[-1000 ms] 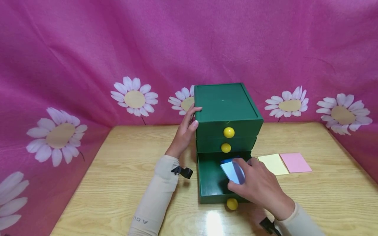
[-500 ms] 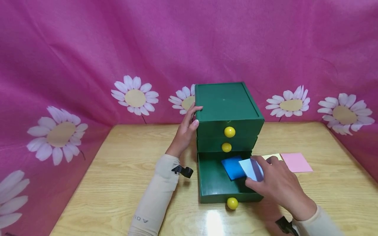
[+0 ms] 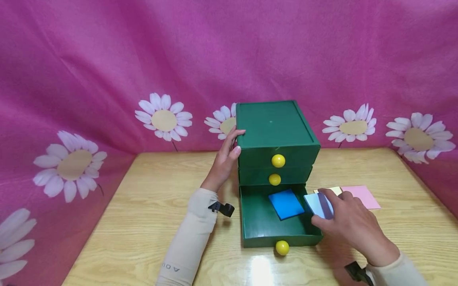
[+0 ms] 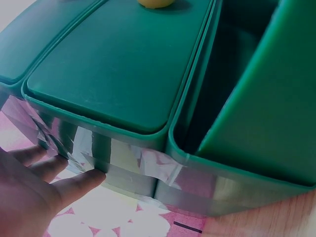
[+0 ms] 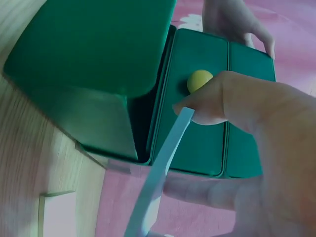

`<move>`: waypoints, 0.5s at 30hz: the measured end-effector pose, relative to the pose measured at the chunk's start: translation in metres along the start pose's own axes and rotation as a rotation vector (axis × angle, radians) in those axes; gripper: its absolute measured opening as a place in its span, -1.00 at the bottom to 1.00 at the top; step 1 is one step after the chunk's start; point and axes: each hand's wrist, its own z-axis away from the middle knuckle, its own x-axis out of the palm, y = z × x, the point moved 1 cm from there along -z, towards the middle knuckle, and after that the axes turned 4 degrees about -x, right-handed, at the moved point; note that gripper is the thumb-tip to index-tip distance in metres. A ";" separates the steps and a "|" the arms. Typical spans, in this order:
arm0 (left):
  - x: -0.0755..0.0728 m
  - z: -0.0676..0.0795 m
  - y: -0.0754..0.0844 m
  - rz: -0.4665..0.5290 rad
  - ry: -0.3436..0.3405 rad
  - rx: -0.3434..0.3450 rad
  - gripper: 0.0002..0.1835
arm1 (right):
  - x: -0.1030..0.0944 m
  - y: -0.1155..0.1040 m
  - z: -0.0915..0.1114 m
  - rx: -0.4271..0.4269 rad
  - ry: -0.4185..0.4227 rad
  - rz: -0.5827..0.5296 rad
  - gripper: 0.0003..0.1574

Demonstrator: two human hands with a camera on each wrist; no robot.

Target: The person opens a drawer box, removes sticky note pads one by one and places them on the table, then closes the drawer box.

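Observation:
My right hand (image 3: 352, 224) pinches a light blue sticky-note pad (image 3: 315, 204) between thumb and fingers, just right of the pulled-out bottom drawer (image 3: 255, 226). In the right wrist view that pad (image 5: 160, 170) appears edge-on, with the thumb at its near end. A darker blue sticky-note pad (image 3: 286, 204) lies inside the drawer, toward its right side. My left hand (image 3: 221, 167) rests against the left side of the green drawer cabinet (image 3: 273, 123), one fingertip over its top edge. Extended fingers (image 4: 81, 187) touch the cabinet's side in the left wrist view.
Right of the cabinet, a yellow sticky-note pad (image 3: 334, 189), partly hidden by my right hand, lies beside a pink one (image 3: 365, 196) on the wooden table (image 3: 171, 186). The two upper drawers are closed, each with a yellow knob (image 3: 278, 161). A flowered magenta cloth (image 3: 214, 51) hangs behind.
My right hand has moved right with the light blue pad, from over the drawer to beyond its right side. The darker blue pad in the drawer is now uncovered. My left hand stays put.

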 end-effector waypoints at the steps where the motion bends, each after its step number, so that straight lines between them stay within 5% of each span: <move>1: 0.000 0.000 0.000 -0.001 0.002 0.006 -0.43 | -0.001 0.002 0.000 0.006 -0.008 -0.002 0.09; 15: 0.001 -0.001 0.001 -0.018 0.007 -0.004 -0.43 | -0.007 0.031 -0.004 -0.005 -0.012 0.011 0.06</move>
